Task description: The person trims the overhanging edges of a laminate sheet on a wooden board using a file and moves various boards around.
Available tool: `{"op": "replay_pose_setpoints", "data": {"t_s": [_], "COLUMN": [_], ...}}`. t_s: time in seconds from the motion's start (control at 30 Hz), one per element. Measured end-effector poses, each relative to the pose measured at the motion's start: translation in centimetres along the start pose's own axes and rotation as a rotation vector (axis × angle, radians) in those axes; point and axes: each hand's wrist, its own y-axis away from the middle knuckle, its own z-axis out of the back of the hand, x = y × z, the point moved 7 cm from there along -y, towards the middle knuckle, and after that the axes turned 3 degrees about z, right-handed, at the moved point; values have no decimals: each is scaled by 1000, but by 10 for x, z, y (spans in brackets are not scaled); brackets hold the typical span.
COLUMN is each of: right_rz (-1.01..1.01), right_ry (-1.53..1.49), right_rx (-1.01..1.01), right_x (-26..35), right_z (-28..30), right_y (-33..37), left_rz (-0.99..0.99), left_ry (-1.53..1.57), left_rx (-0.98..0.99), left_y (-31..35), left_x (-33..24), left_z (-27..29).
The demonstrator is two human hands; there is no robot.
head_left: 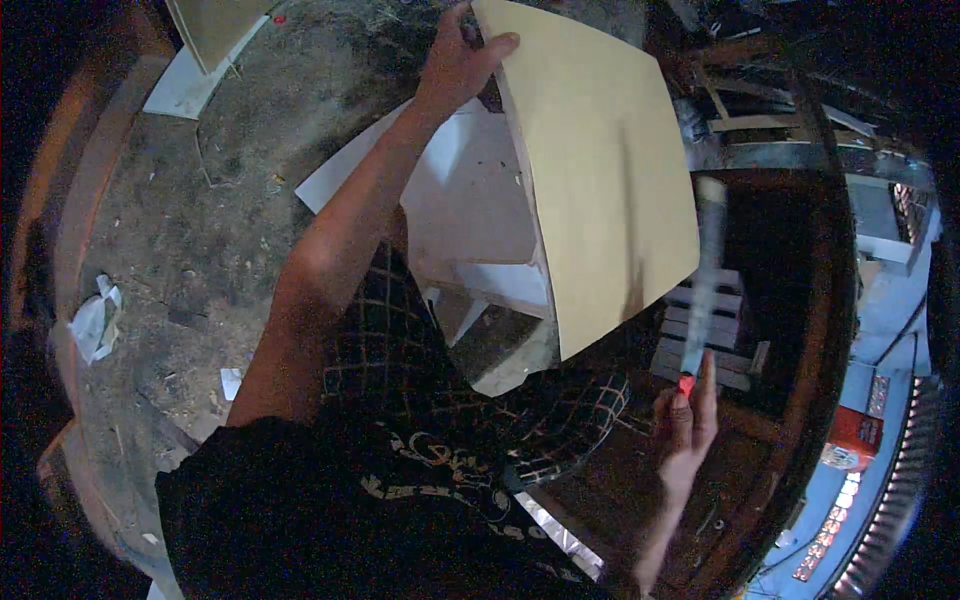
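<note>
My left hand grips the far left corner of a pale cream board, thumb lying over its face. The board stands tilted over my lap and seems joined to white panels behind its left edge. On the right, my right hand is closed round the red end of a long, flat, pale tool. Its straight blade points away from me, smeared by motion, beside the board's right edge; whether it is a file or a saw I cannot tell. A thin shadow falls on the board.
The stained floor carries scraps, with a crumpled white wrapper at the left. Another board stands far left. Slatted pale wood lies on the dark surface at right, and timber pieces lie beyond. A red box is far right.
</note>
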Motion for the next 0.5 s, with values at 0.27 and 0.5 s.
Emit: {"op": "replay_pose_setpoints", "data": {"t_s": [0.27, 0.5], "right_rz": [377, 488], "right_ry": [820, 956], "right_rx": [529, 653], "right_x": [122, 153], "right_z": [-78, -125], "right_y": [-61, -80], "left_rz": [-361, -108], "left_ry": [-849, -1180], "left_rx": [-151, 428], "left_y": [-54, -86], "left_x": [-49, -17], "left_z": [7, -18]}}
